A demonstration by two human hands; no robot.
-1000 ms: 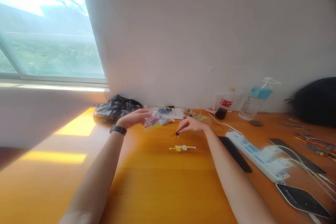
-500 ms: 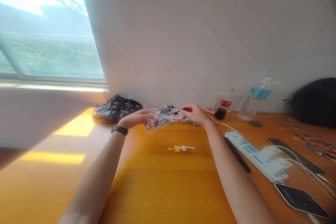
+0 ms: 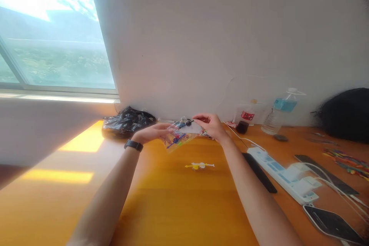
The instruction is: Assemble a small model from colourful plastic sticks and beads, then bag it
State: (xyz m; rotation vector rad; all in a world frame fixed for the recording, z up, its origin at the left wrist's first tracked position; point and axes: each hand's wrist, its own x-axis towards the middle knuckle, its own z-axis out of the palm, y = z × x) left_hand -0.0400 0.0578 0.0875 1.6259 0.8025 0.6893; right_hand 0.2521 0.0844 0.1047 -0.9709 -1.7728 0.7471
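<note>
My left hand [image 3: 152,132], with a dark band at the wrist, grips a clear plastic bag [image 3: 184,141] by its left side. A blue arrow-shaped piece [image 3: 175,140] and other small coloured bits show in or through the bag. Between the thumb and fingers of my right hand [image 3: 211,126] is a black arrow spinner [image 3: 188,122], its round middle over the bag's upper part; whether it touches the bag I cannot tell. Nearer me on the table lie a yellow arrow spinner [image 3: 195,167] and a white arrow spinner [image 3: 202,165], side by side.
A black plastic bag [image 3: 128,122] lies at the back left by the wall. On the right are a power strip [image 3: 278,173] with white cables, a phone [image 3: 331,221], a large water bottle [image 3: 272,121], a dark-capped bottle [image 3: 242,126] and several coloured strips [image 3: 346,161].
The black spinner has shifted a little left and up in my right hand, and its tilt has changed. The clear bag has moved slightly right and nearer. The yellow and white spinners stay put.
</note>
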